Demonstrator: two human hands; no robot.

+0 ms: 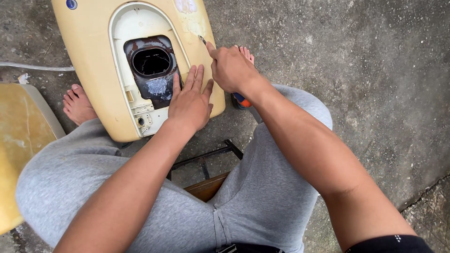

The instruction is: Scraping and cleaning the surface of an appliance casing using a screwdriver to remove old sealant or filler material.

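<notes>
Rough concrete floor [375, 70], gritty. Cream panel [89, 56] lying on it, between bare feet. Left hand [190, 100] flat, open, pressing panel beside dark opening [152, 61]. Right hand [232, 68] closed, pinching small metal tool [202, 39] at panel edge. Risk: tool slipping toward left fingers; panel skidding, scratching on grit.

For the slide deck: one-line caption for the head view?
Seated person's left hand lies flat on a cream plastic panel while the right hand works a small tool at its edge.
</notes>
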